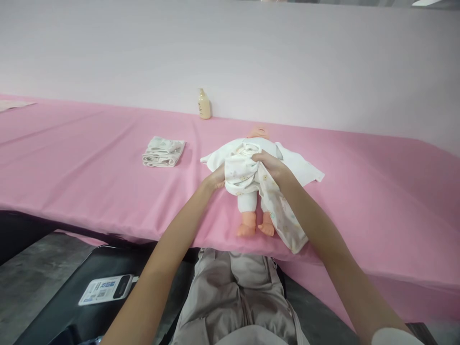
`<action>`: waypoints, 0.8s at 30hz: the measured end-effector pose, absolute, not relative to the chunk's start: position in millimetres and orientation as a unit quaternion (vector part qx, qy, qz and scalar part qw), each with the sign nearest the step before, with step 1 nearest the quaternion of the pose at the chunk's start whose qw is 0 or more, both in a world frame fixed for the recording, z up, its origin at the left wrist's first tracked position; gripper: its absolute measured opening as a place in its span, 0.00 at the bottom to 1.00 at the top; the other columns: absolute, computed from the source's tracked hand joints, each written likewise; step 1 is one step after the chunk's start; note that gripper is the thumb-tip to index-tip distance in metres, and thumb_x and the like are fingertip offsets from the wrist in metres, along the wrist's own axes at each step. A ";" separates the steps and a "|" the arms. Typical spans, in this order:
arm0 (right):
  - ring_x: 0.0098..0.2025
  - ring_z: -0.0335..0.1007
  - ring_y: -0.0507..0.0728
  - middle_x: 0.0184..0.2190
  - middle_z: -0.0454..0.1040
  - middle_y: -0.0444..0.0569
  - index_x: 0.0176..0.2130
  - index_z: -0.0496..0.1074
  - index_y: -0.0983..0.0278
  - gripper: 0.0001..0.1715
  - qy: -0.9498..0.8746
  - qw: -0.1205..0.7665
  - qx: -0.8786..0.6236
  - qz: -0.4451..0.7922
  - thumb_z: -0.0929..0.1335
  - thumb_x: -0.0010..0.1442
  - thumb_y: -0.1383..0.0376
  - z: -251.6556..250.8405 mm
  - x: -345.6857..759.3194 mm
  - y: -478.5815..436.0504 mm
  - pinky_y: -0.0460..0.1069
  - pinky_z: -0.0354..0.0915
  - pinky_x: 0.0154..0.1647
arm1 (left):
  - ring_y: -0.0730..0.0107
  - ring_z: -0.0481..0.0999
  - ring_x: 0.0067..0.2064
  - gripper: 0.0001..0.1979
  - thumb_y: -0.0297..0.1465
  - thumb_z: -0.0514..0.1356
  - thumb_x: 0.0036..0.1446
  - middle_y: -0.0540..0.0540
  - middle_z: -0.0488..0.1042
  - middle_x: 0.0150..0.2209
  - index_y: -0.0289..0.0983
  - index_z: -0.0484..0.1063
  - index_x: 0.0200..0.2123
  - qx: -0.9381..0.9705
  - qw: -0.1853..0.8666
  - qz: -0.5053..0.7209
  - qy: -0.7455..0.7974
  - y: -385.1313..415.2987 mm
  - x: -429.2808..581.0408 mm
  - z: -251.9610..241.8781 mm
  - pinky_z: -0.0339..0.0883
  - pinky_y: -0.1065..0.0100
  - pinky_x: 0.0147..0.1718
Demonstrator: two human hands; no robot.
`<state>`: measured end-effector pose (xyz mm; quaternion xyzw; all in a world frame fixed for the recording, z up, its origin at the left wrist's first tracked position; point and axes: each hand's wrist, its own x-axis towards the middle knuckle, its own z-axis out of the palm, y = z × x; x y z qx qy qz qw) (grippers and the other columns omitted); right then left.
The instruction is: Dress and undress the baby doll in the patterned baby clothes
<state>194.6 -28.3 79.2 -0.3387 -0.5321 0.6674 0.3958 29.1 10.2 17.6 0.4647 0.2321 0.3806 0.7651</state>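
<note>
Gripping a printed cloth [241,173], the right hand [271,165] has its fingers closed on the upper, bunched folds; the left hand [218,178] is at the cloth's L edge, fingers mostly hidden in the fabric — can't tell how tight. Container: a cream pump bottle [204,105], upright, well beyond the fingers & to the L; contents can't be seen. Doll [247,203] lies face-up btwn & under the hands, long axis running away from the person: head past the fingertips, bare feet on the near side. Cloth's loose tail slants from R fingers toward the near table edge, beside the R forearm. Materials: cloth soft, thin, crumpled, w/ small coloured motifs; doll's feet smooth, plastic-looking; white garment [300,164] plain, sleeves spread to either side of the hands. Well L of the L fingers — folded fabric [163,152], layered, roughly rectangular. Pink tablecloth [108,158], lightly creased, lies under it all.
</note>
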 end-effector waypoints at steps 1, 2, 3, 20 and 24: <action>0.27 0.71 0.55 0.24 0.74 0.44 0.35 0.71 0.65 0.13 -0.520 0.381 -0.333 0.688 0.68 0.44 0.70 79.8 193.3 -30.2 0.49 0.69 0.33 | 0.63 0.78 0.34 0.11 0.29 0.60 0.54 0.43 0.78 0.29 0.30 0.73 0.40 0.467 0.762 0.381 0.238 10.0 29.5 18.2 0.71 0.63 0.41; 0.26 0.70 0.54 0.23 0.74 0.44 0.34 0.71 0.65 0.11 -0.512 0.364 -0.323 0.708 0.68 0.45 0.70 80.9 191.7 -32.5 0.49 0.69 0.32 | 0.64 0.78 0.32 0.11 0.30 0.60 0.54 0.44 0.77 0.27 0.30 0.73 0.39 0.465 0.759 0.385 0.242 9.6 29.7 19.7 0.72 0.63 0.40; 0.25 0.69 0.54 0.22 0.73 0.44 0.33 0.71 0.66 0.10 -0.507 0.352 -0.311 0.722 0.69 0.45 0.70 82.2 190.1 -34.7 0.49 0.68 0.31 | 0.64 0.78 0.32 0.11 0.31 0.60 0.54 0.44 0.77 0.26 0.30 0.73 0.39 0.461 0.759 0.390 0.243 9.1 29.8 21.6 0.72 0.63 0.40; 0.37 0.70 0.56 0.33 0.74 0.45 0.39 0.71 0.64 0.21 -0.691 0.354 -0.324 0.541 0.71 0.41 0.72 107.2 197.6 -37.0 0.50 0.66 0.42 | 0.54 0.74 0.50 0.28 0.25 0.71 0.37 0.40 0.77 0.46 0.35 0.72 0.47 0.555 0.712 0.363 0.230 1.8 16.1 29.3 0.66 0.56 0.53; 0.34 0.68 0.55 0.28 0.72 0.43 0.35 0.70 0.64 0.18 -0.682 0.362 -0.360 0.524 0.68 0.40 0.73 110.0 191.4 -37.2 0.48 0.65 0.35 | 0.57 0.77 0.46 0.23 0.25 0.68 0.39 0.41 0.78 0.42 0.34 0.74 0.43 0.533 0.720 0.373 0.243 5.4 15.6 28.3 0.68 0.59 0.50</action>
